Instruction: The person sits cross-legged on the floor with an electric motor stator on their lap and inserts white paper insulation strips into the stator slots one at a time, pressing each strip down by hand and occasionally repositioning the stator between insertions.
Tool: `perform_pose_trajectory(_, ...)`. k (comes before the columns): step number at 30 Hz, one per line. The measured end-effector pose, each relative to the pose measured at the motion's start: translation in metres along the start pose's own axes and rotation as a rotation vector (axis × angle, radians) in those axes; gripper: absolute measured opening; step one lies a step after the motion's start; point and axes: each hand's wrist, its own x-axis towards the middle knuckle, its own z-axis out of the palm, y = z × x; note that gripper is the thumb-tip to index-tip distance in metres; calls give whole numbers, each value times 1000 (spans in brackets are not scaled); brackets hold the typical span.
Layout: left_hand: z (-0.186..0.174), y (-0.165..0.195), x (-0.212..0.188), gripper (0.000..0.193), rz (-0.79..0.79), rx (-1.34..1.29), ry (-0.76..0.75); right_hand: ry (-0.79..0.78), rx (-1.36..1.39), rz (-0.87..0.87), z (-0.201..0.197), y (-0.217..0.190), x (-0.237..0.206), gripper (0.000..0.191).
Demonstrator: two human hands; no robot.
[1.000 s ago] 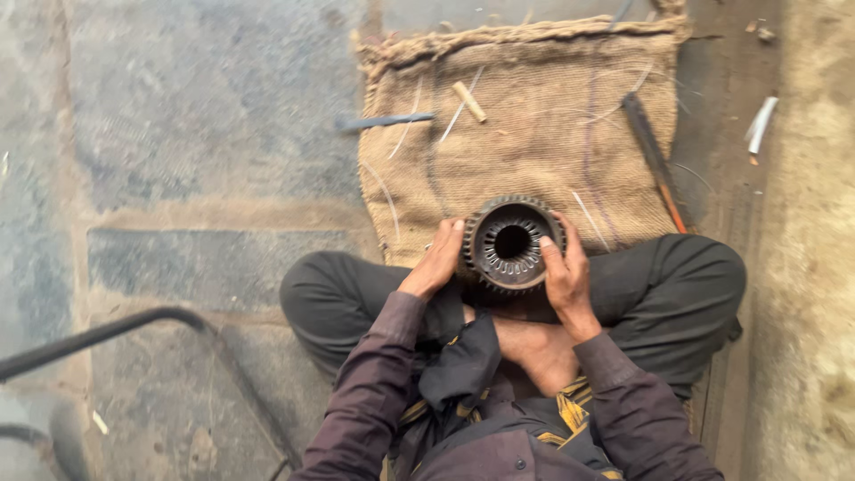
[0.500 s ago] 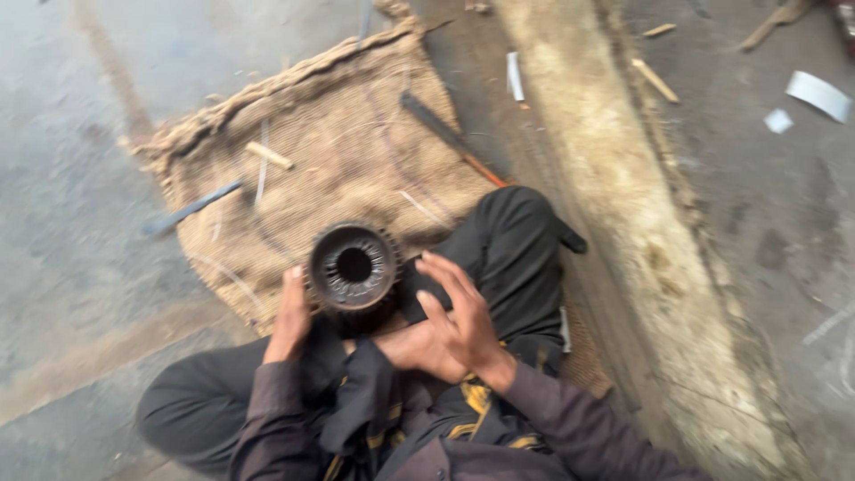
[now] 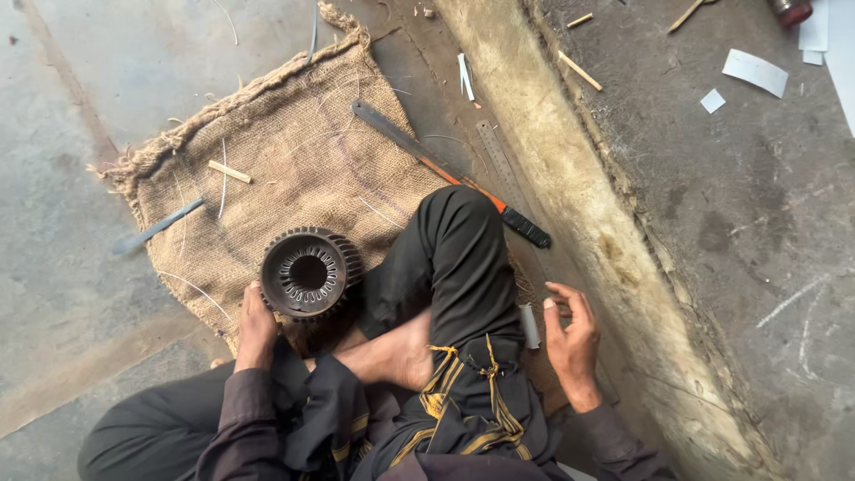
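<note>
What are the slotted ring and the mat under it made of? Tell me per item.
Slotted ring: looks like dark, dull metal, possibly rusty steel; rigid ribbed rim and evenly cut inner slots. The left hand steadies it.
Mat: coarse tan woven sacking, probably jute; open weave and frayed, fibrous edges.

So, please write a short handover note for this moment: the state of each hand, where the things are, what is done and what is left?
Left hand: steadies the slotted metal ring, which rests on the burlap sack.
Right hand: open, fingertips at a small grey tube beside the knee.
Nearby: long flat blade with orange-black handle, steel ruler, flat metal strip and a small wooden stick.
Done: ring slots look empty.
Left: cannot tell.
</note>
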Motion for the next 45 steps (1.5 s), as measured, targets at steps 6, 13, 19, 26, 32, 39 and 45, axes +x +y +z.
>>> perform_pose_trajectory(6, 12, 20, -8, 54, -342, -144, -40, -127, -154, -123, -10, 45, -2, 27)
perform_pose_trajectory(13, 18, 38, -7, 56, -480, -187, -39, -219, -204, 268, -30, 102, -20, 44)
perform_pose_trajectory(19, 24, 30, -11, 52, -466, -257, -1, -342, -292, 382, -28, 104, -15, 55)
perform_pose_trajectory(26, 21, 22, -4, 55, -389, -203, 25, -305, -366, 45, 12, 70, 1, 60)
perform_pose_trajectory(32, 16, -3, -1, 46, 146, 167, 36, -254, -128, 248, 33, 58, -1, 46)
perform_pose_trajectory(39, 6, -6, -7, 43, 139, 196, 93, -281, -307, 187, 33, 50, 0, 31)
perform_pose_trajectory(45, 1, -8, 1, 41, 176, 219, 132, -155, -432, -82, 47, -29, 17, 35)
